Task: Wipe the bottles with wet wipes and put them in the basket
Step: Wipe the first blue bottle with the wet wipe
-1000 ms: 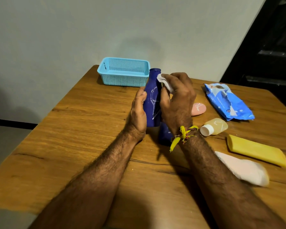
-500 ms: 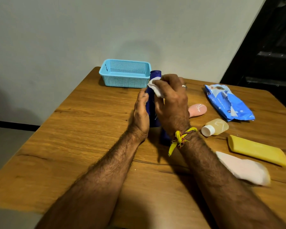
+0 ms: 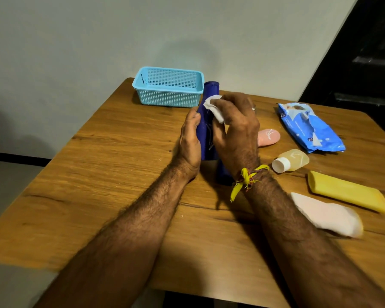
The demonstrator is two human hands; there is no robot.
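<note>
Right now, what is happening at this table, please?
A person is cleaning a blue bottle that stands upright on the table. The left hand holds it steady while the right hand presses a white wipe against its neck. The basket behind looks empty. Other bottles lie to the right, beside the wipes pack, not yet put away.

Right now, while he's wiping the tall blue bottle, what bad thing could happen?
1. The tall blue bottle stands upright, held by the left hand; a hard rub from the wet wipe in the right hand might tip it.
2. The right forearm lies close to the white tube, so pulling back could knock it.
3. Another blue bottle stands half hidden under the right wrist and might get bumped.
</note>
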